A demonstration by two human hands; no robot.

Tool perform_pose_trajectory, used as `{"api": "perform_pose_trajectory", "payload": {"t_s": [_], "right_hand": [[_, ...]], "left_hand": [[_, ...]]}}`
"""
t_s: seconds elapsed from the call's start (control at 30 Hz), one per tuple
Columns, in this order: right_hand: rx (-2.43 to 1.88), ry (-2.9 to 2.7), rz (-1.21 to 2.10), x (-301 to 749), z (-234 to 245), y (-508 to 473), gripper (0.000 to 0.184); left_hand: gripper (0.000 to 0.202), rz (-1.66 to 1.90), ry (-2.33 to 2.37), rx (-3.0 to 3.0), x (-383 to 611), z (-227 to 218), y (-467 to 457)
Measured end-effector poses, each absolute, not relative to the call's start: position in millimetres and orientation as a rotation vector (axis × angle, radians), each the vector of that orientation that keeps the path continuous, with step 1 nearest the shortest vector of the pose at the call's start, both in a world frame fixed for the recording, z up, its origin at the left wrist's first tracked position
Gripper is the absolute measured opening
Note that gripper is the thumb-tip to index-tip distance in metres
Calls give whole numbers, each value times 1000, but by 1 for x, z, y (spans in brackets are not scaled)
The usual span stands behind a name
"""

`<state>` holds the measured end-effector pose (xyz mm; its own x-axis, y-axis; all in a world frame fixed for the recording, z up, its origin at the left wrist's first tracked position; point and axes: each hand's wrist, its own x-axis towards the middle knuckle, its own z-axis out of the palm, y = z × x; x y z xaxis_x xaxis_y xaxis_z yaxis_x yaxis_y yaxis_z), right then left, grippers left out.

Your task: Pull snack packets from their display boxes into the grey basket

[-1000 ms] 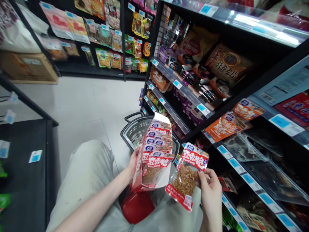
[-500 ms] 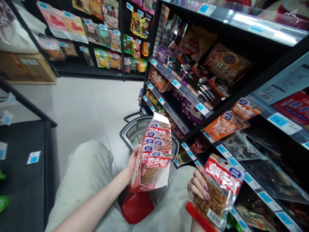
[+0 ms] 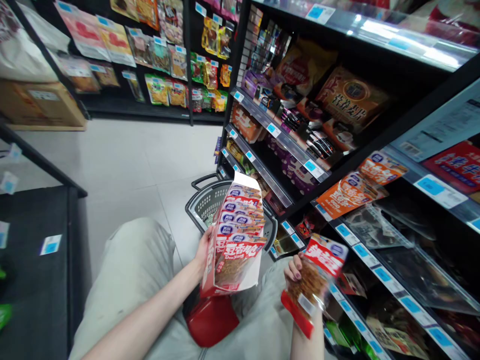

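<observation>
Over my lap, my left hand [image 3: 203,255] grips the left side of an open cardboard display box [image 3: 210,280]. Several red-and-white snack packets [image 3: 236,260] stand in a row inside it, with clear fronts showing brown contents. My right hand [image 3: 293,268] pinches a single snack packet [image 3: 313,280] of the same look by its left edge, to the right of the box and apart from it. This packet is tilted and slightly blurred. Behind the box stands a grey shopping basket [image 3: 202,207], partly hidden by it.
Shelves with price tags [image 3: 360,250] run close along my right side, with orange snack packets [image 3: 347,195] on one. A dark low shelf [image 3: 33,280] is at the left. Below the box is a red object [image 3: 212,320]. Hanging snack bags [image 3: 165,90] line the far rack.
My right hand has moved left and slightly up with the snack packet, closer to the box. The box in my left hand has shifted slightly left.
</observation>
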<state>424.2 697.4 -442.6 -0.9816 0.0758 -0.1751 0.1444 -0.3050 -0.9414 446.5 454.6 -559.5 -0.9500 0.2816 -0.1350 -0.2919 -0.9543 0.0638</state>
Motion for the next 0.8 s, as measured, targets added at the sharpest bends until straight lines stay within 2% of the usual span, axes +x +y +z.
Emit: {"api": "perform_pose_trajectory", "payload": {"t_s": [0.1,0.23,0.43,0.6,0.73,0.8], "right_hand": [[531,2123,-2239,409,-471,697,34],[561,2383,-1917,386,-508,689,36],[591,2538,-1626,336,-536,674,23],[369,2515,-1598,335,-523,671,14],[42,2449,-1718,375,-487,663,24],[-260,2446,-1831,396,-464,657,27]], "left_hand": [[73,2851,114,-209,445,-559,451],[70,2854,69,-177,444,-560,446],[70,2769,47,-106,447,-569,443],[76,2782,-2,-126,446,-567,445],[79,2768,-5,-129,445,-559,447],[78,2785,-6,-110,443,-557,450]]}}
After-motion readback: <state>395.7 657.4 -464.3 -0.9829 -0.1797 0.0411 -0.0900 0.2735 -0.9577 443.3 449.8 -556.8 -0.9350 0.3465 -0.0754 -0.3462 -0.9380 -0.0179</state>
